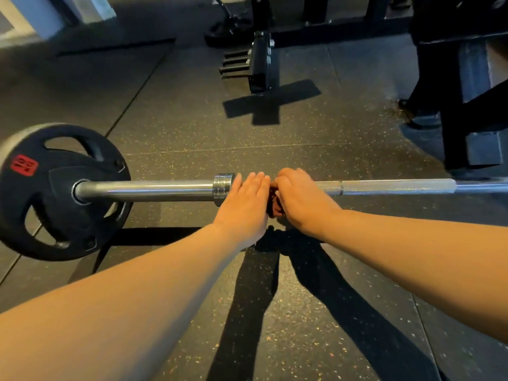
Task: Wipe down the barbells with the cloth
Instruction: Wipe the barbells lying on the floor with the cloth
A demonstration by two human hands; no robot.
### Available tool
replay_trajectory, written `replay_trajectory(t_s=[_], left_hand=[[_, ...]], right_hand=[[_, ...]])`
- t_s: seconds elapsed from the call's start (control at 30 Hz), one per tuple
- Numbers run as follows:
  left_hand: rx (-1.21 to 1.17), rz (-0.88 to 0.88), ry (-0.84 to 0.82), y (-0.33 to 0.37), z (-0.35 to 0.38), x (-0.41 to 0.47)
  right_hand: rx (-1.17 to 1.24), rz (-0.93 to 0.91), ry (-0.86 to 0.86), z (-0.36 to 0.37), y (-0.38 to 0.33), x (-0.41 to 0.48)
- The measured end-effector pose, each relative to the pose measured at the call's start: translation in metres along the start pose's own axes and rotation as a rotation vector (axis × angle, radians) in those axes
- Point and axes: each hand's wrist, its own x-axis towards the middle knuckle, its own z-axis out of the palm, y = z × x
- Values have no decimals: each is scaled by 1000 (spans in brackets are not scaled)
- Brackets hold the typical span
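A steel barbell (384, 187) lies across the black rubber floor, with a black weight plate (59, 193) on its left sleeve. My left hand (246, 202) lies over the bar just right of the sleeve collar (223, 188), fingers fairly straight over the top. My right hand (301, 200) sits beside it, fingers curled over the bar and gripping a dark red cloth (275, 203) bunched against the shaft. Only a small part of the cloth shows between the two hands. The bar under both hands is hidden.
A black rack foot with plate-storage pegs (258, 64) stands beyond the bar. At the right, a dark bench frame (461, 133) and a person's shoe (423, 119) are close to the bar's right part. A white wall base (55, 15) is far left.
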Motion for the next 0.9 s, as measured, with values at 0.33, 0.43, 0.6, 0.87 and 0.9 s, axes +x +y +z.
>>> replay_trajectory(t_s=[0.33, 0.43, 0.6, 0.87, 0.9], left_hand=[[-87, -105, 111, -63, -1, -25], [-278, -193, 126, -78, 1, -30], [-304, -124, 69, -102, -1, -42], [-257, -179, 128, -123, 7, -49], [-252, -188, 139, -125, 7, -49]], right_hand=[[302, 380, -9, -1, -32, 37], [285, 176, -55, 3, -57, 50], [357, 237, -124, 4, -32, 44], [691, 387, 143, -6, -103, 85], [684, 308, 151, -2, -111, 79]])
